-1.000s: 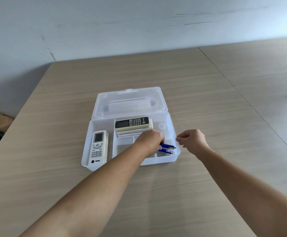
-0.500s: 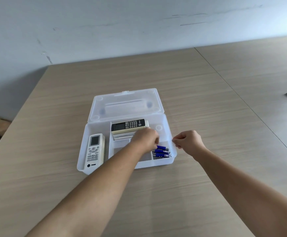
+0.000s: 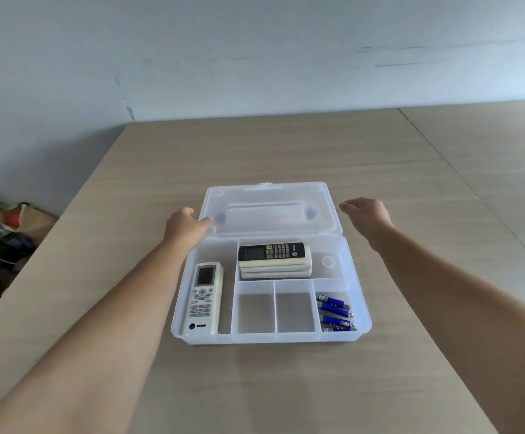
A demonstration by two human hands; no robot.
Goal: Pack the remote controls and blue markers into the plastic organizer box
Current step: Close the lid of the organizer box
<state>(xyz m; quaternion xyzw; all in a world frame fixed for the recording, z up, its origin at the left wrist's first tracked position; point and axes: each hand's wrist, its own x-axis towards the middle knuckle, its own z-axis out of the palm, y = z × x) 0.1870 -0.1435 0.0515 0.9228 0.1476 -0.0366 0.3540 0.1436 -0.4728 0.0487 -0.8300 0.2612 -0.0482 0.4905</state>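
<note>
The clear plastic organizer box (image 3: 270,338) lies open on the table, its lid (image 3: 270,211) flat behind it. A white remote (image 3: 204,297) rests in the long left compartment. A black-faced remote (image 3: 272,252) tops a stack of white remotes in the rear compartment. Several blue markers (image 3: 334,311) lie in the front right compartment. My left hand (image 3: 184,228) touches the lid's left edge, fingers at its corner. My right hand (image 3: 366,214) hovers just right of the lid, fingers apart, holding nothing.
Two small middle front compartments (image 3: 275,311) hold nothing. A heap of bags (image 3: 1,239) sits on the floor beyond the table's left edge. A seam (image 3: 461,180) between two tabletops runs on the right. A pale wall stands behind.
My left hand left the markers in the front right compartment and moved back to the lid's left edge. My right hand moved from the box's right wall up beside the lid.
</note>
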